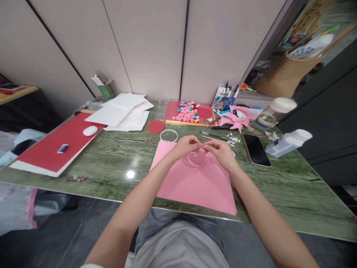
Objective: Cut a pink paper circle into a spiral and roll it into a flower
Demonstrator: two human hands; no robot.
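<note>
My left hand [188,146] and my right hand [219,149] meet fingertip to fingertip above a stack of pink paper [195,186]. Both are closed in a pinch on a small pale piece [202,146], too small to make out well; it may be a bit of tape. Just below the fingers, a round pink disc with a raised, see-through rim [196,159] lies on the paper, with a tiny pale square at its middle. To the left of the hands, a clear ring-shaped lid [169,136] rests at the paper's far edge.
Behind lie a red disc [156,127], pink beads [189,112], a black pen [213,135] and white scraps [233,139]. At right are a phone [256,149], a white bottle [288,143] and a clear bottle [272,115]. White sheets [119,109] and red board [55,143] occupy the left.
</note>
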